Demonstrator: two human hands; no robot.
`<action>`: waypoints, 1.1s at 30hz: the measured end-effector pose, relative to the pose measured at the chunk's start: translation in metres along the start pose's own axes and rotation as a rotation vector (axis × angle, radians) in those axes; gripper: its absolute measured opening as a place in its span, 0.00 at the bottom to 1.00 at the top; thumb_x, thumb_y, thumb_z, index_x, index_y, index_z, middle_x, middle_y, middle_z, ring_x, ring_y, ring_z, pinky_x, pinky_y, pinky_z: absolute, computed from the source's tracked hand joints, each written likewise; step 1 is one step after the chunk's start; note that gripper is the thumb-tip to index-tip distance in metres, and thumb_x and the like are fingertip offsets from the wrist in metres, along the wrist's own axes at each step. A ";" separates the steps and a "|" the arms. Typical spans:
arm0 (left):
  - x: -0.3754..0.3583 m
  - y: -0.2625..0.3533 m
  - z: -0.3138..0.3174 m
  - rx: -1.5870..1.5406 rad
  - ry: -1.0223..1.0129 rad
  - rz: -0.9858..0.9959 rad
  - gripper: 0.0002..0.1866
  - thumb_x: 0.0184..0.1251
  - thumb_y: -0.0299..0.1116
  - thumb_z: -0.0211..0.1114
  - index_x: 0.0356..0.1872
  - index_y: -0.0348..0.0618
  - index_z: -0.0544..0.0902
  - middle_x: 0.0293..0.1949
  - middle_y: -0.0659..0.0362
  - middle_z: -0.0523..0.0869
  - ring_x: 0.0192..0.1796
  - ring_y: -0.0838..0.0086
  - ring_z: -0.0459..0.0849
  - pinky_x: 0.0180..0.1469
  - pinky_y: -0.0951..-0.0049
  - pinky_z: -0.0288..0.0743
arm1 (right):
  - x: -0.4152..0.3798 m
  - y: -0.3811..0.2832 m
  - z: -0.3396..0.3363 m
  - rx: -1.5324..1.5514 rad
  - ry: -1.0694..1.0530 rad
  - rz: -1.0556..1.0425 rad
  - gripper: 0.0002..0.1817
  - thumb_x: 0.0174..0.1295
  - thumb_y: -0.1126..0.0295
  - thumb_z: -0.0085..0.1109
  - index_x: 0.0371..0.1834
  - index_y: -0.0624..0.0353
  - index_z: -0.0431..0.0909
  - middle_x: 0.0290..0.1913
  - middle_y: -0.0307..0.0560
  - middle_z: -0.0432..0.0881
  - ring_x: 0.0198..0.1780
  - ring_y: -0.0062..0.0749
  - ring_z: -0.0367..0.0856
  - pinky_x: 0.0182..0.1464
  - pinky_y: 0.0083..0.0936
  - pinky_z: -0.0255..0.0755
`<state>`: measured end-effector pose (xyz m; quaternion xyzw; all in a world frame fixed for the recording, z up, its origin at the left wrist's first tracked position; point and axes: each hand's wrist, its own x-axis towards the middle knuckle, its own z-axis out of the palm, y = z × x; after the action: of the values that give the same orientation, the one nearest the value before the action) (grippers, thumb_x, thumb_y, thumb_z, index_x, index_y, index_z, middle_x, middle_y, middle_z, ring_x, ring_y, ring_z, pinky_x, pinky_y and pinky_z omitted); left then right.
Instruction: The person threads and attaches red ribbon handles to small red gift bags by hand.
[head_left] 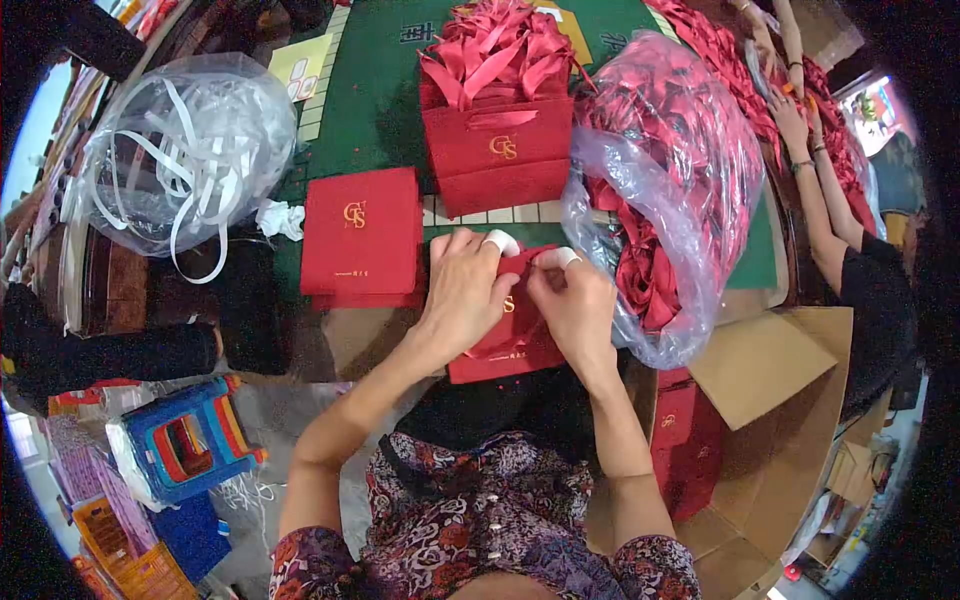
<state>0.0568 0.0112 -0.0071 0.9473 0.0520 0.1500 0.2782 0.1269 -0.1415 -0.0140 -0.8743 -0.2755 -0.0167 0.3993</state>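
Observation:
In front of my body lies a flat red paper bag (520, 360) with gold lettering, partly covered by my hands. My left hand (465, 285) is closed at its upper edge, thumb against fingers on the red material. From the other side my right hand (575, 300) pinches the same edge, close to the left fingertips. White covers sit on a finger of each hand. Whether a ribbon is between the fingertips is hidden. To the left lies a stack of flat red bags (360, 235). Beyond my hands stands an upright red bag (500, 150) filled with red ribbons (495, 55).
A clear plastic bag of red ribbons (680, 180) lies at right; a plastic bag of white straps (185, 155) lies at left. An open cardboard box (780, 440) holding red bags stands by my right arm. Another person's arms (815, 180) reach in at right. Below left is a blue plastic stool (190, 440).

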 end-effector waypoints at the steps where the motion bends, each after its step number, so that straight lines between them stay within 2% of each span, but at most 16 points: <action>1: -0.001 0.001 -0.001 -0.031 -0.003 -0.016 0.16 0.57 0.31 0.72 0.47 0.44 0.82 0.41 0.54 0.84 0.49 0.57 0.78 0.55 0.56 0.64 | 0.001 -0.002 -0.002 0.002 -0.019 0.021 0.06 0.57 0.73 0.68 0.36 0.62 0.84 0.29 0.52 0.86 0.29 0.39 0.87 0.35 0.33 0.79; 7: -0.007 0.016 0.006 0.118 0.149 0.067 0.13 0.57 0.28 0.70 0.45 0.42 0.83 0.38 0.56 0.86 0.48 0.59 0.79 0.56 0.55 0.63 | 0.009 -0.015 -0.012 -0.025 -0.099 0.044 0.07 0.54 0.72 0.68 0.32 0.64 0.83 0.27 0.53 0.86 0.29 0.41 0.88 0.36 0.33 0.80; 12: -0.012 0.013 0.009 0.074 0.134 0.085 0.13 0.57 0.26 0.68 0.45 0.42 0.83 0.36 0.56 0.86 0.47 0.59 0.79 0.56 0.55 0.64 | 0.006 -0.018 -0.010 -0.006 -0.090 0.073 0.07 0.55 0.71 0.68 0.32 0.64 0.83 0.26 0.53 0.86 0.29 0.40 0.88 0.35 0.32 0.80; 14: -0.013 0.016 0.008 0.097 0.162 0.111 0.10 0.57 0.25 0.62 0.41 0.38 0.82 0.34 0.55 0.85 0.47 0.61 0.80 0.55 0.57 0.65 | 0.006 -0.018 -0.010 0.014 -0.102 0.094 0.07 0.55 0.71 0.68 0.32 0.64 0.83 0.26 0.53 0.86 0.29 0.39 0.88 0.35 0.32 0.80; 17: -0.016 0.020 0.008 0.114 0.218 0.159 0.10 0.56 0.24 0.62 0.41 0.37 0.82 0.33 0.55 0.85 0.47 0.61 0.80 0.55 0.57 0.65 | 0.006 -0.016 -0.012 0.067 -0.135 0.128 0.07 0.56 0.72 0.68 0.33 0.65 0.83 0.26 0.52 0.86 0.29 0.37 0.88 0.35 0.31 0.80; 19: -0.013 0.015 0.006 0.083 0.226 0.141 0.10 0.57 0.25 0.64 0.41 0.39 0.83 0.33 0.54 0.85 0.45 0.60 0.80 0.55 0.58 0.65 | 0.005 -0.017 -0.010 0.132 -0.075 0.163 0.07 0.57 0.72 0.68 0.33 0.64 0.84 0.27 0.51 0.87 0.30 0.35 0.88 0.37 0.29 0.80; 21: -0.011 0.007 0.004 -0.088 0.100 -0.044 0.11 0.58 0.28 0.70 0.42 0.44 0.84 0.39 0.57 0.86 0.47 0.58 0.80 0.54 0.58 0.66 | -0.001 -0.021 -0.012 0.152 -0.083 0.157 0.06 0.58 0.73 0.67 0.36 0.64 0.83 0.30 0.50 0.87 0.31 0.32 0.88 0.38 0.28 0.80; 23: -0.010 0.004 0.002 -0.122 0.114 -0.052 0.10 0.58 0.29 0.71 0.42 0.45 0.84 0.38 0.57 0.86 0.45 0.57 0.80 0.53 0.59 0.66 | -0.007 -0.019 -0.005 0.134 0.035 0.146 0.07 0.60 0.74 0.67 0.39 0.63 0.82 0.32 0.50 0.87 0.33 0.32 0.88 0.39 0.28 0.80; 26: -0.011 0.007 0.001 -0.122 0.087 -0.069 0.10 0.57 0.28 0.71 0.41 0.45 0.84 0.36 0.56 0.86 0.43 0.58 0.80 0.52 0.59 0.66 | -0.013 -0.011 -0.003 0.130 0.012 0.056 0.09 0.61 0.73 0.68 0.42 0.63 0.80 0.33 0.50 0.87 0.34 0.34 0.88 0.38 0.29 0.79; 29: -0.012 0.010 0.002 -0.113 0.096 0.009 0.10 0.57 0.28 0.71 0.41 0.45 0.85 0.34 0.55 0.85 0.41 0.58 0.80 0.51 0.59 0.66 | -0.009 -0.015 -0.004 0.024 -0.007 0.012 0.08 0.62 0.74 0.67 0.41 0.63 0.80 0.32 0.50 0.86 0.33 0.35 0.88 0.37 0.30 0.78; 33: -0.012 0.004 0.002 -0.116 0.090 0.037 0.11 0.55 0.27 0.72 0.41 0.46 0.85 0.32 0.55 0.84 0.40 0.58 0.80 0.49 0.59 0.66 | -0.004 -0.014 -0.012 0.121 -0.083 0.040 0.07 0.64 0.75 0.66 0.42 0.63 0.81 0.33 0.52 0.86 0.33 0.35 0.87 0.37 0.30 0.78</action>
<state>0.0459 0.0051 -0.0094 0.9227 0.0381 0.2001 0.3273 0.1189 -0.1445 0.0027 -0.8537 -0.2750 0.0445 0.4400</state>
